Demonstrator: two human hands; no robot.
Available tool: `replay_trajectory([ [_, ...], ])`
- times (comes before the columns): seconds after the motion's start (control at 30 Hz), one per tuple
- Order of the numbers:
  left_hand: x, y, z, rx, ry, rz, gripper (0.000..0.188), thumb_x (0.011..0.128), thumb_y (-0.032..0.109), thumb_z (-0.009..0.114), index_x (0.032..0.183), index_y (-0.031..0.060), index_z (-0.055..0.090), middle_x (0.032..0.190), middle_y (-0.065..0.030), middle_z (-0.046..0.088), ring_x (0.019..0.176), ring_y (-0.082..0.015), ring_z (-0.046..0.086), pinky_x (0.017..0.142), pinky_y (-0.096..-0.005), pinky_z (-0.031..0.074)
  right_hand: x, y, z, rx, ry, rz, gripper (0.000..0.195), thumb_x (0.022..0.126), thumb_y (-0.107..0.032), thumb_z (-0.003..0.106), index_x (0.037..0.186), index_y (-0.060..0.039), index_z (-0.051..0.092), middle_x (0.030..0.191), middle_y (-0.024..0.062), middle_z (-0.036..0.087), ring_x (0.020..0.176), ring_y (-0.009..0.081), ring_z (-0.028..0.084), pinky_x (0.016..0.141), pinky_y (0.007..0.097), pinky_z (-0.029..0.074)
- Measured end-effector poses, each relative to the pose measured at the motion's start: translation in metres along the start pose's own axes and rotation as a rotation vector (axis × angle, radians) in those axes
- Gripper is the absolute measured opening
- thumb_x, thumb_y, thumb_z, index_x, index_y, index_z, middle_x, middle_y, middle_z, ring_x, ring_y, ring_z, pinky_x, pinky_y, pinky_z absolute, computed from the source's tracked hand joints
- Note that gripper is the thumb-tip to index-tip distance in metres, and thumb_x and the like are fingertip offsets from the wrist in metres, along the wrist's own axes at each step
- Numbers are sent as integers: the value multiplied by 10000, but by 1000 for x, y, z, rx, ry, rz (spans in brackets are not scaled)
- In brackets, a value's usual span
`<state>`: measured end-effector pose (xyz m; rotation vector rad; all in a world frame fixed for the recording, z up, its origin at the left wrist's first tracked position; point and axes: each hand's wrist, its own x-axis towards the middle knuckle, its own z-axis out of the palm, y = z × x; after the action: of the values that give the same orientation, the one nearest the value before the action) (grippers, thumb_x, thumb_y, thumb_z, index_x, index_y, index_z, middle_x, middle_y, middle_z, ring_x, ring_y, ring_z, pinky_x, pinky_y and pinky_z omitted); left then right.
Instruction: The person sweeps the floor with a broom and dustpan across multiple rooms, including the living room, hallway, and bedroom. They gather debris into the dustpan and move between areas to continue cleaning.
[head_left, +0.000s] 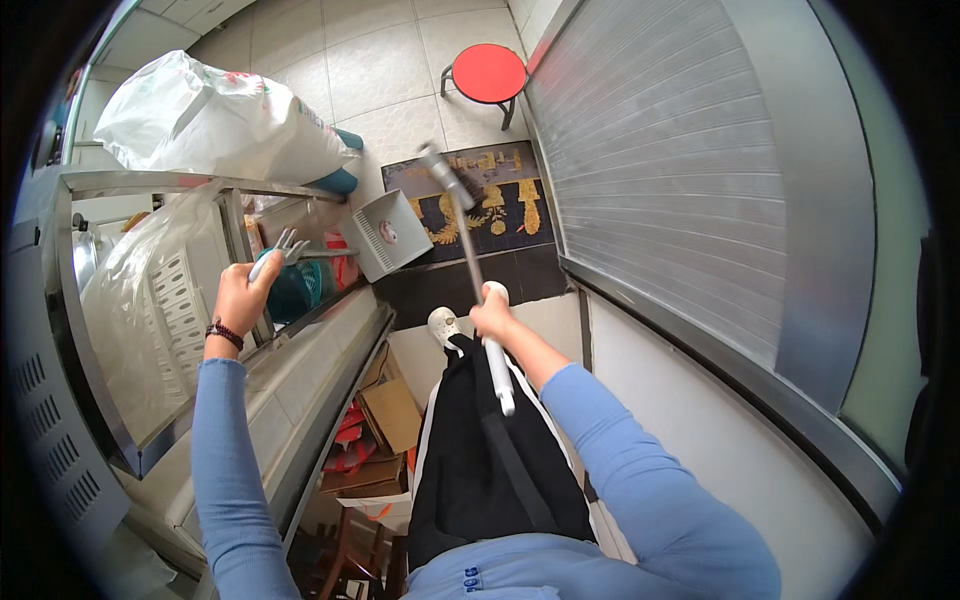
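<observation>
My left hand grips the pale grey handle of a dustpan. Prong-like pieces stick out beyond the fingers, and a grey bar runs on toward the pan. The pan is tilted at the near left edge of a dark doormat with yellow patterns, a small pinkish mark inside it. My right hand is closed around the pole of a broom, whose white grip end hangs over my black trousers. Blurred by motion, the grey broom head with dark bristles is over the mat; whether it touches cannot be seen.
A red round stool stands beyond the mat. On the right runs a ribbed metal shutter panel. At left are a metal-framed rack, a full white plastic bag and a teal basket. Cardboard boxes lie below.
</observation>
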<state>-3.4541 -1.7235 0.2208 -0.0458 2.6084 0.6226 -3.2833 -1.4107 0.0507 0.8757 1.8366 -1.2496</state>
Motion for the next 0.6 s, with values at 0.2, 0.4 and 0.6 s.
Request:
replay_trajectory([
  [0.2, 1, -4, -5, 22, -12, -30, 632, 765, 508, 518, 585, -98, 494, 441, -135, 368, 443, -169, 384, 472, -353, 365, -64, 21, -62, 190, -473, -124, 531, 772, -52, 495, 1287, -67, 368, 504, 23, 459, 362, 105, 444, 353, 265, 382],
  [0.4, -5, 0, -2, -3, 21, -13, 615, 767, 495, 518, 591, -94, 506, 447, -157, 387, 434, -187, 409, 482, -353, 378, -106, 80, -112, -65, 35, -101, 568, 765, -64, 495, 1308, -45, 327, 688, 85, 571, 399, 126, 468, 399, 273, 417],
  [0.6, -8, 20, 3, 49, 13, -4, 586, 770, 477, 520, 625, -90, 538, 468, -198, 424, 425, -245, 411, 486, -356, 388, -45, 85, -67, 161, 144, 152, 619, 718, -13, 471, 1313, -47, 304, 766, 114, 545, 438, 127, 475, 380, 271, 410],
])
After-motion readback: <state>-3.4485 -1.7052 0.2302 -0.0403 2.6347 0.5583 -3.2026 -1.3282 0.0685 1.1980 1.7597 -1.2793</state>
